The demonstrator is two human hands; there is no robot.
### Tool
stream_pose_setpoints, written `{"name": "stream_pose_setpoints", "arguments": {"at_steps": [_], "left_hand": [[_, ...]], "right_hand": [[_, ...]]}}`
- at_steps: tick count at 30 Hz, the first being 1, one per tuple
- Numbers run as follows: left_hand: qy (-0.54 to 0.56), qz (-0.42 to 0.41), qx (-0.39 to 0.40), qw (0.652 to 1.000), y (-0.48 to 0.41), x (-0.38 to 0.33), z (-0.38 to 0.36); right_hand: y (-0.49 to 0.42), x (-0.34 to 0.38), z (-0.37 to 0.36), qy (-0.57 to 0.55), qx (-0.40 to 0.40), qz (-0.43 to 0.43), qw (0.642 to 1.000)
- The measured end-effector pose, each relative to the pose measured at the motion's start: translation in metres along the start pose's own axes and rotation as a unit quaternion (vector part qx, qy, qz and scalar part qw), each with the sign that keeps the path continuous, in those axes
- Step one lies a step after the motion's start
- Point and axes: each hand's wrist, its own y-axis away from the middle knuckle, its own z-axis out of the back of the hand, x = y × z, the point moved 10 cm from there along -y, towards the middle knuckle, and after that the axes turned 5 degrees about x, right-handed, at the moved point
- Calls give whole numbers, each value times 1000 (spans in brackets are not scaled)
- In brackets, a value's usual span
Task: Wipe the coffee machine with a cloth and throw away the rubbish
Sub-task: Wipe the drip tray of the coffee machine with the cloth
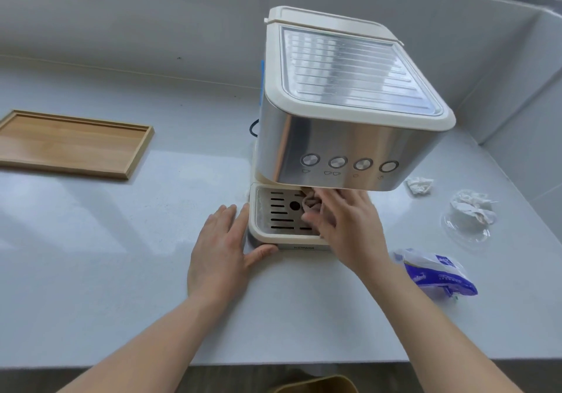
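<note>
Coffee machine (343, 113) near counter (106, 255) back right corner. Right hand (346, 225) under brew head, fingers closed on brownish cloth (313, 202), pressed on drip tray (282, 213). Left hand (222, 249) open, flat against tray's left side, thumb on front. Crumpled tissues (419, 185), plastic lid (466, 225), purple wrapper (438, 272) toward right edge. Wooden tray (73, 143) left edge. Bin (316, 385), probably, below front edge.

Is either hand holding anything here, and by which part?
Right hand has a bunched cloth under its fingers on the drip tray. Left hand grips nothing, resting against the tray's corner.
</note>
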Motion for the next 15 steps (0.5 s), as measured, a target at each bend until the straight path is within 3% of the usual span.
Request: {"name": "stream_pose_setpoints", "arguments": {"at_steps": [2, 5, 8, 12, 15], "left_hand": [[-2, 1, -1, 1000, 0, 1, 0], [-2, 2, 0, 1000, 2, 0, 1], [1, 4, -3, 1000, 2, 1, 2], [-11, -8, -19, 1000, 1, 1, 6], [5, -20, -34, 999, 0, -2, 5]], "right_hand": [[2, 2, -10, 32, 31, 42, 998], [-6, -5, -4, 16, -10, -13, 1000], [-15, 47, -30, 18, 44, 47, 998], [-40, 61, -41, -38, 74, -7, 996], [-27, 96, -52, -53, 114, 76, 989]]}}
